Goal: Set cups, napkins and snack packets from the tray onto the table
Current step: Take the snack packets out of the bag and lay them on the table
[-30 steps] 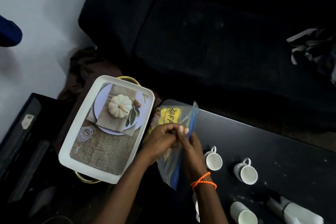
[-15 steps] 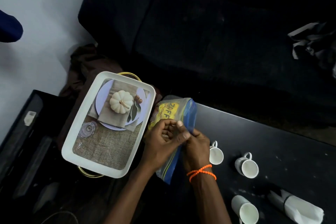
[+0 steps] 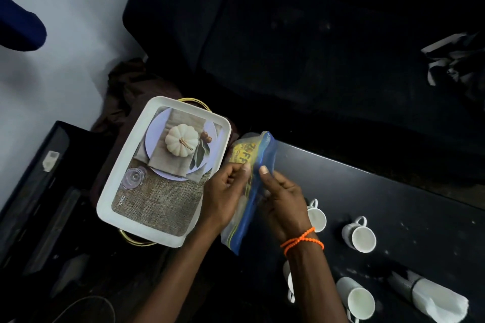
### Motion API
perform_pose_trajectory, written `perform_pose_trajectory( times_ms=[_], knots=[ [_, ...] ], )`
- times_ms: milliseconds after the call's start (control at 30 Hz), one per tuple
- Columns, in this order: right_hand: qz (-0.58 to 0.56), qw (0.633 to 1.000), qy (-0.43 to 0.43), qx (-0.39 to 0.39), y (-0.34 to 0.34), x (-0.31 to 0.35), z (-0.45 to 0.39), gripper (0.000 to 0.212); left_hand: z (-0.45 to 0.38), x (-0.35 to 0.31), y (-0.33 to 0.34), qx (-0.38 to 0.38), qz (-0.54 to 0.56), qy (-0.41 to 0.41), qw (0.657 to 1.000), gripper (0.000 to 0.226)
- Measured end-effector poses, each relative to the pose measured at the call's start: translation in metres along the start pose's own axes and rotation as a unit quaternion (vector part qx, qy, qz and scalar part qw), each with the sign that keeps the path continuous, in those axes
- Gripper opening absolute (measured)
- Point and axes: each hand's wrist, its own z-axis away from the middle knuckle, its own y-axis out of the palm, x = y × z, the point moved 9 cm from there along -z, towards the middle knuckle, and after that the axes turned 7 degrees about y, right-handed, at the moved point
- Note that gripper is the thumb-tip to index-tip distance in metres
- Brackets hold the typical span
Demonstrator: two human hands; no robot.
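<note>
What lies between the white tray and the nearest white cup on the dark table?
In the head view, both hands holding the blue-edged plastic bag lie between the tray and the nearest cup.

Both bare forearms reach up from the lower edge, converging near the middle; the left hand (image 3: 223, 191) is curled, fingers folded inward and thumb tip pinching; the right hand (image 3: 284, 198) faces it, thumb raised with its nail showing. The right wrist carries an orange bead bracelet (image 3: 301, 240); the hands sit just beside each other.
</note>
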Motion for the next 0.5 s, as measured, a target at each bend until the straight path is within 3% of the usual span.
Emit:
perform_pose_trajectory(
  times_ms=[100,167,300,400,500],
  knots=[
    [-0.120,0.987,0.084,0.060,0.020,-0.011,0.001,0.033,0.010,-0.007,0.003,-0.004,-0.053,0.046,0.997,0.050],
    [-0.161,0.977,0.116,0.083,0.026,-0.016,0.003,0.037,0.012,-0.011,0.001,-0.014,-0.094,0.087,0.992,0.047],
    [-0.177,0.973,0.133,0.057,0.028,-0.021,0.002,0.046,0.012,-0.018,-0.009,-0.035,-0.154,0.146,0.977,0.031],
    [-0.183,0.973,0.133,0.038,0.032,-0.021,0.001,0.041,0.016,-0.032,-0.006,-0.058,-0.247,0.205,0.945,0.029],
    [-0.177,0.974,0.138,0.033,0.036,-0.019,0.001,0.041,0.011,-0.041,0.001,-0.045,-0.292,0.195,0.935,0.044]
  ],
)
